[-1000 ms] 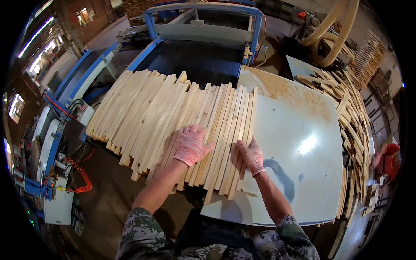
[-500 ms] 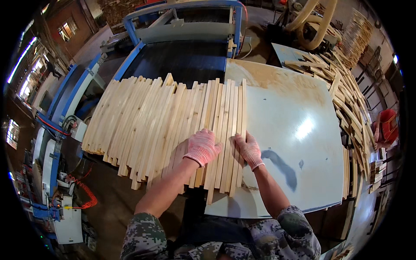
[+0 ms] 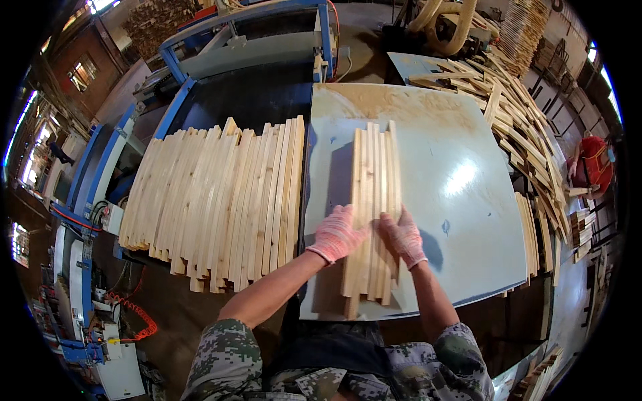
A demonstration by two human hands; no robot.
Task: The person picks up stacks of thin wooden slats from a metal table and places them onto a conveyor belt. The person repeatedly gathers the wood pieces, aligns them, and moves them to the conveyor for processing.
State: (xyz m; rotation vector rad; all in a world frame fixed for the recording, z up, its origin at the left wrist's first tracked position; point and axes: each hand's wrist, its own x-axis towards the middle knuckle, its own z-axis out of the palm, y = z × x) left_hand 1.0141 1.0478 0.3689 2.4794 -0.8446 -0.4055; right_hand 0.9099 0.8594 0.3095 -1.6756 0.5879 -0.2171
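Several pale wooden strips (image 3: pixel 374 174) stand side by side in a narrow bundle over the light grey tabletop (image 3: pixel 461 227). My left hand (image 3: pixel 336 234), in a pink-and-white knit glove, presses against the bundle's left side. From the right side my right hand (image 3: pixel 403 237), gloved alike, squeezes it, so the strips are gripped between both hands. Their ends are uneven. To the left lies a wide row of similar wooden strips (image 3: pixel 207 200), untouched by either hand.
Behind the row is a dark conveyor belt (image 3: pixel 247 97) within a blue machine frame (image 3: pixel 172 63). A heap of loose strips (image 3: pixel 521 127) lies past the tabletop's right edge. A red coiled hose (image 3: pixel 137 311) hangs at the lower left. Farther right shows a red object (image 3: pixel 594 164).
Both hands have moved right with a bundle of strips, separating it from the row and bringing it over the grey tabletop. The view has shifted somewhat.
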